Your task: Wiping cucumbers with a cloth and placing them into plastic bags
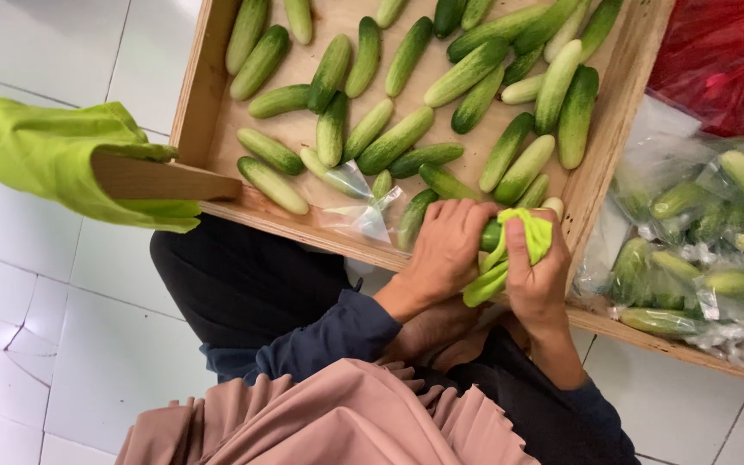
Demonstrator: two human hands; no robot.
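Observation:
My left hand (445, 250) grips a green cucumber (491, 234) at the near edge of a wooden tray (613, 112). My right hand (537, 274) holds a lime-green cloth (510, 254) wrapped around that cucumber's end. Both hands meet just over the tray's front rim. Most of the held cucumber is hidden by fingers and cloth. Many loose cucumbers (398, 138) lie across the tray beyond my hands.
Clear plastic bags (359, 207) lie in the tray near my left hand. Bagged cucumbers (708, 250) pile up at the right, below a red bag (716, 52). Another lime-green cloth (53, 159) hangs on a wooden handle (165, 181) at the left. White floor tiles (45, 327) surround the tray.

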